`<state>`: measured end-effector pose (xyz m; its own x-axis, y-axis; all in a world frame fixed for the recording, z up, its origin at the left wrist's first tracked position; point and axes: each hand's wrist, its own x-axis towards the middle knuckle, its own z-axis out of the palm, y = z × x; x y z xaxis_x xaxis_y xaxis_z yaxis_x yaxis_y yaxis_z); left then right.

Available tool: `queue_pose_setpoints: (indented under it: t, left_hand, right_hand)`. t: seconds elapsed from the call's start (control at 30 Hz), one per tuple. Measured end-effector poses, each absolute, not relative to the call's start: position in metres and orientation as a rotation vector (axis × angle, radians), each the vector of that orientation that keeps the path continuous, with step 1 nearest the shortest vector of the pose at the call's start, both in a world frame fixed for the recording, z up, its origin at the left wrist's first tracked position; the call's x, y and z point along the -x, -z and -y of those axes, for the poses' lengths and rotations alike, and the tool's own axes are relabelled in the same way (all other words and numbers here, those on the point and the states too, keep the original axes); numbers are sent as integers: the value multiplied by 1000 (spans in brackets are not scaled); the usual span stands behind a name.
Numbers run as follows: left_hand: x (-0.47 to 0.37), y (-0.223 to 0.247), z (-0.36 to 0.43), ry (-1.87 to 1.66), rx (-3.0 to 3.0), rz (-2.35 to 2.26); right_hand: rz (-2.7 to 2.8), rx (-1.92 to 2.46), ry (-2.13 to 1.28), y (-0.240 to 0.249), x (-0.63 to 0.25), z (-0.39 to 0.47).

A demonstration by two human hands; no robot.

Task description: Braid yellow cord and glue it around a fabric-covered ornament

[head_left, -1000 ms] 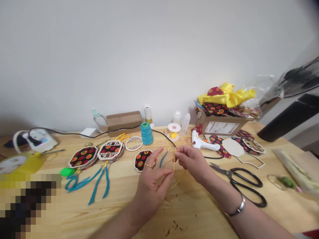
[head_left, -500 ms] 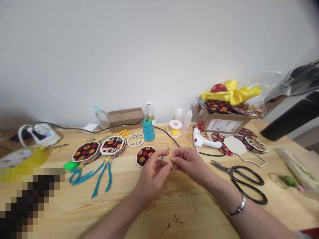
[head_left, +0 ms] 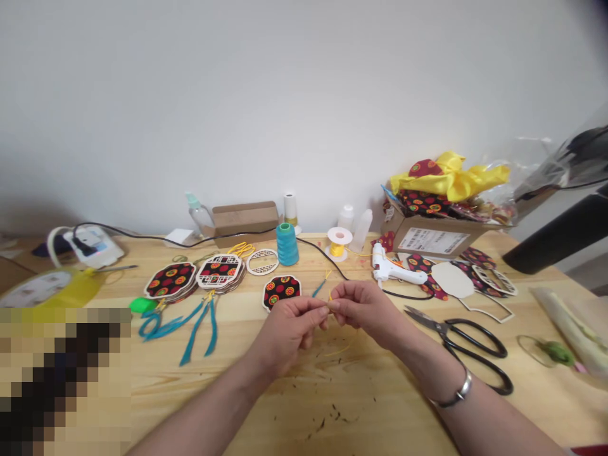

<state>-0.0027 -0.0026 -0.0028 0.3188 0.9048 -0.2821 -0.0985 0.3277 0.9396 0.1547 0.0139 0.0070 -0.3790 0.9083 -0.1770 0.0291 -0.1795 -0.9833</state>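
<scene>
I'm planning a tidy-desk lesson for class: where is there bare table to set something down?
Bare wood shows between the teal tassels and the left hand, and between the scissors, green tassel and right forearm. Dark scraps dot the near middle. The back is crowded from the teal thread cone to the glue gun and carton.

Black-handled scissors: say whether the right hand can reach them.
Probably yes: the right hand, though pinching yellow cord, has the black-handled scissors beside its forearm, with nothing on top.
</scene>
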Motion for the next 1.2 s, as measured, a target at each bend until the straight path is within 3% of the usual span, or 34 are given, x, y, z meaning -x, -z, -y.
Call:
queue_pose_setpoints:
  t: [0.23, 0.53, 0.87, 1.2]
  left_hand:
    - [4, 1, 4, -772, -881, -968]
    - [4, 2, 1, -824, -958, -1012]
    - [4, 2, -2, -1000, -892, -1098]
    - [3, 5, -3, -1020, -824, -1113]
  right_hand:
    - [1327, 1049, -1822, -5, -160, -13]
    - [1396, 1073, -1762, -8, -158, -14]
    - [1820, 1375, -1184, -10, -164, -17]
    - [1920, 1236, -1031, -14, -148, 4]
